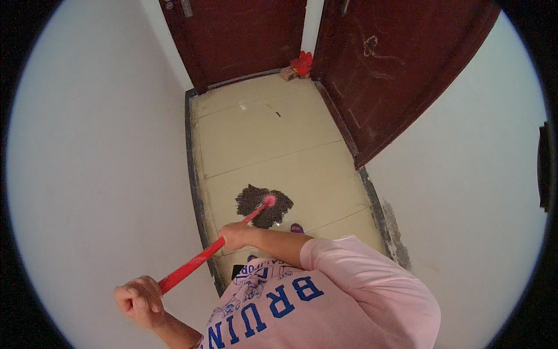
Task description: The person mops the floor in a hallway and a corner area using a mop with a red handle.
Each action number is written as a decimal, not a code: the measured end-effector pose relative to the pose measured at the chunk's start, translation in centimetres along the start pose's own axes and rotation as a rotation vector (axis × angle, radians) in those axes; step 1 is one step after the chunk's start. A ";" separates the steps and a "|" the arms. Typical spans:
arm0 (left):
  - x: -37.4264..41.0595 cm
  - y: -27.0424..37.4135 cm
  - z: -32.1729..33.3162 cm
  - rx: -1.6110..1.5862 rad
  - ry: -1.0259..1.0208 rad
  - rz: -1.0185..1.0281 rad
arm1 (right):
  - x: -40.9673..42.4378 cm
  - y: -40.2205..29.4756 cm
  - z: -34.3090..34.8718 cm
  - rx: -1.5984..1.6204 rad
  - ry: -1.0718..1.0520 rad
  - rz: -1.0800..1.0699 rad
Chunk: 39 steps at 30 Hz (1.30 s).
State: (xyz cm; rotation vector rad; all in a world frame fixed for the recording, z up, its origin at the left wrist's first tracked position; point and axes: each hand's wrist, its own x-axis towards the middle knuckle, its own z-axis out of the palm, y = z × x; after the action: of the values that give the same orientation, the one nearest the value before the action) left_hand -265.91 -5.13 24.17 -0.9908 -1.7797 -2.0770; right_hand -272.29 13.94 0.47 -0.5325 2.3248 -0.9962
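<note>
My left hand (140, 301) is closed around the upper end of a red mop handle (192, 268), close to the left wall. Farther down the same handle, my right hand (235, 236) grips it in front of my body. The handle slants down to a pink joint on a dark, shaggy mop head (253, 201), which lies spread on the cream tiled floor (274, 161). A small wet shine shows at the mop head's near edge, beside a purple sandal (297, 228) on my foot.
White walls with dark skirting stand on both sides. Ahead is a dark red door (244, 39); another dark red door (392, 65) is at the right. Between them, a red plastic item (303, 62) sits by small brown blocks (288, 73). A small dark scrap (278, 114) lies on the floor.
</note>
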 end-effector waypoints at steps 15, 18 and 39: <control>-1.3 -13.4 5.8 -0.217 0.115 -0.290 | -6.6 15.2 -3.2 -0.095 0.136 0.298; -1.7 -15.0 9.1 -0.238 0.111 -0.355 | -9.3 18.2 -3.9 -0.099 0.159 0.353; 0.4 -17.6 20.3 -0.312 -0.849 -0.585 | -19.5 27.4 2.4 0.092 1.132 0.536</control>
State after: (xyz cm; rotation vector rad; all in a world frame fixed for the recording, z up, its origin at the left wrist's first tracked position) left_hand -269.50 18.19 11.32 -1.8271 -2.3956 -2.5561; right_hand -259.59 41.07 -15.05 0.9104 3.0256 -1.2840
